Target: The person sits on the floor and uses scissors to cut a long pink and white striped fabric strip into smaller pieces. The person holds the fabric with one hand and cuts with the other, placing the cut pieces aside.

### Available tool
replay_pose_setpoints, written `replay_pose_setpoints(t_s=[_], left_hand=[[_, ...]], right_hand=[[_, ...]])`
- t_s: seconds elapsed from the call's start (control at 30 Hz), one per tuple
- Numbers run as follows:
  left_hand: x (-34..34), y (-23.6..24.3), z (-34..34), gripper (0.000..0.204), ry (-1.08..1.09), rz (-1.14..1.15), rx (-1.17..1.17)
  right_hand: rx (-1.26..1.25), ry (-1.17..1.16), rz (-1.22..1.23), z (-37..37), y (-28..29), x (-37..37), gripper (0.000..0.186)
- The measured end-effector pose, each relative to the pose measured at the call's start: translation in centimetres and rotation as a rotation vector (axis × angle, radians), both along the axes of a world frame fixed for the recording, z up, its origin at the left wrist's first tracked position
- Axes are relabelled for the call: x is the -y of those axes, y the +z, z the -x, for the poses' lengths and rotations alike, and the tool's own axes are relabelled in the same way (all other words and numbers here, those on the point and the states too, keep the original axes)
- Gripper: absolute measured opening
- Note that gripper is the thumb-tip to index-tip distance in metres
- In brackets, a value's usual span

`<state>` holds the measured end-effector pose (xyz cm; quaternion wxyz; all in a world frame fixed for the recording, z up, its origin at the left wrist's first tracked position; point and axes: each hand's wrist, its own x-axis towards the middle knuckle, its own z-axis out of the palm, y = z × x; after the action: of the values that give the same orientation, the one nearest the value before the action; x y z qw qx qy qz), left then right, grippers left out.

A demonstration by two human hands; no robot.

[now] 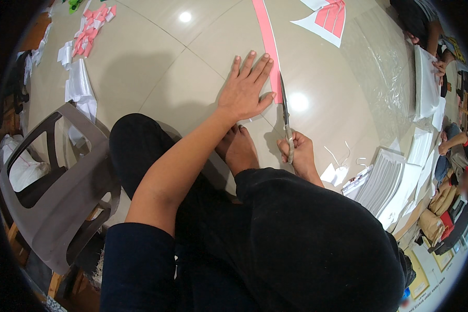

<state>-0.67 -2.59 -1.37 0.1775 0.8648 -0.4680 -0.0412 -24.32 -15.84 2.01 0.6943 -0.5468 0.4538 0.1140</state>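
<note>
My left hand lies flat with fingers spread, fingertips on a long pink strip with white edging that runs up to the top of the view. My right hand grips a pair of long scissors by the handles; the dark blades lie along the strip's right edge, near its lower end. My bare foot rests on the floor beneath my left forearm. A pink-and-white cut piece lies at the upper right.
A grey plastic chair stands left, near white fabric and pink bows. Right lie paper scraps, stacked white sheets and clear plastic. Other people are along the right side.
</note>
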Motion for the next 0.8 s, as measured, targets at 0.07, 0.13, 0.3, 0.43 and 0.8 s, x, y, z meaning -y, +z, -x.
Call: replay_pose_setpoints(t_s=[0.07, 0.13, 0.3, 0.43, 0.8], left_hand=[[0.0, 0.0, 0.0, 0.087, 0.000, 0.003, -0.002], [0.0, 0.0, 0.0, 0.087, -0.002, 0.005, 0.005], [0.0, 0.0, 0.0, 0.087, 0.001, 0.010, -0.003], [0.0, 0.0, 0.0, 0.086, 0.000, 0.022, 0.004], [-0.1, -0.1, -0.1, 0.087, -0.005, -0.011, 0.006]], right_hand=[[0.005, 0.014, 0.013, -0.3, -0.1, 0.1, 0.028], [0.031, 0.015, 0.011, -0.5, -0.2, 0.2, 0.028], [0.032, 0.018, 0.005, -1.1, -0.3, 0.3, 0.026], [0.031, 0.011, -0.003, -1.2, -0.2, 0.3, 0.026], [0.043, 0.007, -0.018, -1.9, -0.2, 0.5, 0.027]])
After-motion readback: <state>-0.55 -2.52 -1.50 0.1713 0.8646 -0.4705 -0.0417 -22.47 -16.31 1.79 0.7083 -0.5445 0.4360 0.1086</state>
